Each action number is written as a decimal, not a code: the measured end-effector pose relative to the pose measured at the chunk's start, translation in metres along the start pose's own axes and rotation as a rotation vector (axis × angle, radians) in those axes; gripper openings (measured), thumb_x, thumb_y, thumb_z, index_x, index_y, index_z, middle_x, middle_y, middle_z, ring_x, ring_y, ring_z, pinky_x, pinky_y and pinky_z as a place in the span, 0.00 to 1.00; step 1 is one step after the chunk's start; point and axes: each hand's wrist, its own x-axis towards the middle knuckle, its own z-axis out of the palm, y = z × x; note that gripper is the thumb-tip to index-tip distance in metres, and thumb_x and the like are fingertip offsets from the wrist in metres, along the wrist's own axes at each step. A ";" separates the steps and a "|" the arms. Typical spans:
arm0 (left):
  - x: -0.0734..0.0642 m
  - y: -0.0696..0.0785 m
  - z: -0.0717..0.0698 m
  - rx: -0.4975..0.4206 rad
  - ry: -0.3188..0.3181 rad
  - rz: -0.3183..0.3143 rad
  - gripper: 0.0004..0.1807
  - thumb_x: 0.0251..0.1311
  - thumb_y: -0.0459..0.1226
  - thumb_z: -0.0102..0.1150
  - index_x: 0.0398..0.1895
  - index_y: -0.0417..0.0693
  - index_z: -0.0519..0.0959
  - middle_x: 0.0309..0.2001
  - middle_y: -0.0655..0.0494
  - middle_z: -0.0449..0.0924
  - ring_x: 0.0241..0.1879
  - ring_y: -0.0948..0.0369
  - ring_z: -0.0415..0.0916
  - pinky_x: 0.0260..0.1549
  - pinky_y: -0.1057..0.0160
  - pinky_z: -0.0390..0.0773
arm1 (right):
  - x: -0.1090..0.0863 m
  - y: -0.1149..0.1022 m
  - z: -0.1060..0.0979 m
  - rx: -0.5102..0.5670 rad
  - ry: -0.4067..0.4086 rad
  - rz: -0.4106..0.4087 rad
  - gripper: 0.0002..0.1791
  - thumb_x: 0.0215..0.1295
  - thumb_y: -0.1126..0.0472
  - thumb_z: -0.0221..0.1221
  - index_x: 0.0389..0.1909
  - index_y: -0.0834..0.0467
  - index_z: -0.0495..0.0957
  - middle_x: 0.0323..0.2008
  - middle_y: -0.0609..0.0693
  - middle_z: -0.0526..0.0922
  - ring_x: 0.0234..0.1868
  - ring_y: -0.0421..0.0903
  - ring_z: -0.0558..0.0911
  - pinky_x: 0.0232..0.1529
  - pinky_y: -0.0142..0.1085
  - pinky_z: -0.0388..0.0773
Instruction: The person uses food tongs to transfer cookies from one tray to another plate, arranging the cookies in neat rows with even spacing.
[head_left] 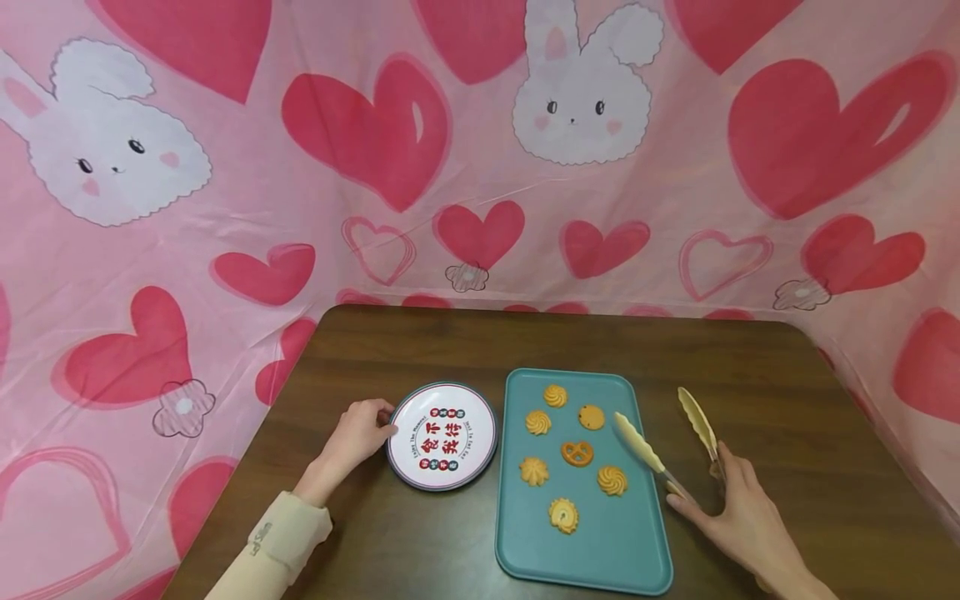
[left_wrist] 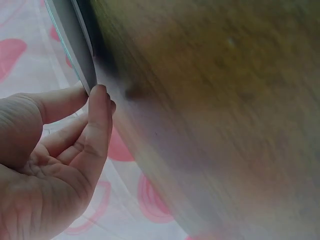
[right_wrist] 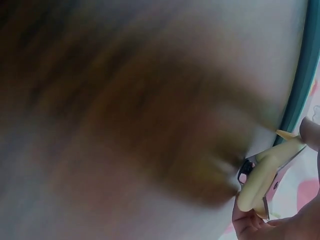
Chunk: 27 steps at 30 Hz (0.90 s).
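Observation:
My left hand [head_left: 358, 437] pinches the left rim of a round white plate [head_left: 468, 404] printed with red characters. In the left wrist view, thumb and fingertips [left_wrist: 100, 95] meet on the plate's edge [left_wrist: 75, 42]. My right hand [head_left: 750, 521] grips a pair of tongs [head_left: 641, 446] with pale cream tips, their two arms spread apart. One tip is over the right side of a teal tray [head_left: 585, 562]; the other is beyond its right edge. On the tray lie several cookies, among them a pretzel-shaped one [head_left: 577, 453] and a swirled one [head_left: 612, 481]. Nothing is between the tong tips.
Plate and tray rest side by side on a dark brown wooden table [head_left: 420, 342]. A pink cloth [head_left: 480, 175] with hearts and rabbits hangs behind the table and along its sides.

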 end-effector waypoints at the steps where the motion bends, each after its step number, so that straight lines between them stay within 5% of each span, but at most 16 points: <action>1: 0.000 0.000 0.000 -0.002 0.002 0.001 0.14 0.56 0.31 0.71 0.44 0.34 0.82 0.33 0.49 0.82 0.32 0.55 0.77 0.36 0.53 0.81 | 0.000 0.000 0.000 0.002 0.000 0.003 0.63 0.46 0.42 0.76 0.71 0.75 0.54 0.51 0.67 0.69 0.48 0.70 0.76 0.41 0.66 0.72; 14: -0.001 -0.002 0.002 -0.123 -0.019 -0.027 0.15 0.56 0.28 0.69 0.46 0.31 0.81 0.30 0.50 0.79 0.22 0.61 0.78 0.24 0.63 0.82 | 0.003 0.000 0.000 0.028 -0.019 0.018 0.57 0.53 0.45 0.73 0.69 0.76 0.54 0.54 0.69 0.66 0.37 0.59 0.80 0.29 0.55 0.76; 27: 0.000 -0.002 0.001 -0.141 -0.025 -0.032 0.16 0.55 0.27 0.69 0.47 0.30 0.81 0.30 0.50 0.78 0.21 0.61 0.78 0.24 0.63 0.82 | 0.012 0.000 -0.006 0.005 0.035 -0.022 0.57 0.50 0.45 0.74 0.70 0.74 0.57 0.56 0.72 0.69 0.45 0.74 0.76 0.40 0.68 0.72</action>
